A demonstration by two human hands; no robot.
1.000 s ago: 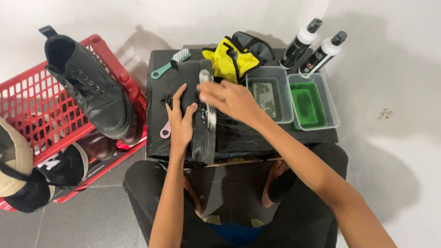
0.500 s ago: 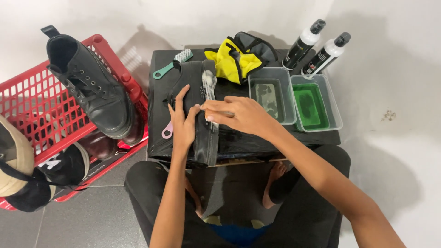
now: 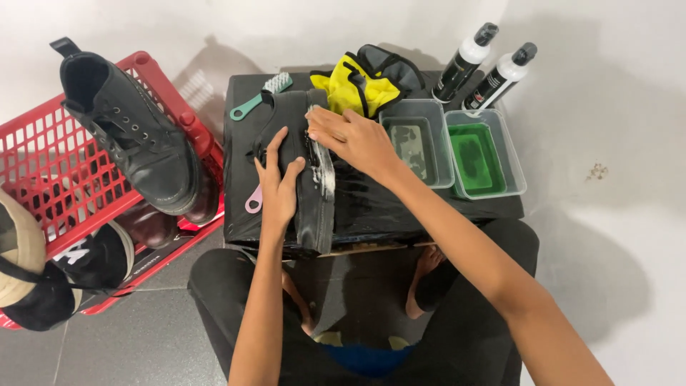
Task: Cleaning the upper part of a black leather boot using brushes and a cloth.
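White walls and a grey tiled floor frame a low black-covered table, where a seated person works on a black boot lying on its side near the table's front left part, its pale sole edge streaked with white foam. The left hand lies flat-fingered on the boot's upper, pressing it down rather than gripping. The right hand rests palm down over the sole near the boot's far end, fingers curled forward; whether it holds anything beneath cannot be told. A teal brush lies at the table's far left corner, and a pink handle pokes out from under the boot on the left. Behind the right hand sits a yellow and black cloth bundle. To the right stand two clear plastic tubs side by side, one with murky water, one with green liquid, and beyond them two black-and-white spray bottles lean against the wall. Left of the table, a red plastic crate holds another black lace-up boot and more shoes.
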